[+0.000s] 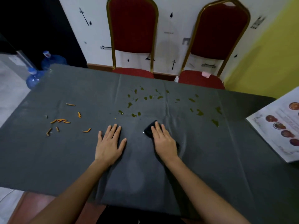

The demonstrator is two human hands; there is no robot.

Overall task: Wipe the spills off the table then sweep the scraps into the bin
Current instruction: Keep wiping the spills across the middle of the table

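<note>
A table under a dark grey cloth fills the view. Several yellow-green spill drops dot its far middle and right. Several orange scraps lie scattered at the left. My right hand rests flat, palm down, on a black cloth that pokes out beyond my fingertips and touches the table. The grey cloth near it looks damp and streaked. My left hand lies flat on the table with fingers spread and nothing in it. No bin is in view.
Two red chairs with gold frames stand behind the far edge. A printed menu sheet lies on the right end. Two blue water jugs sit on the floor at the far left.
</note>
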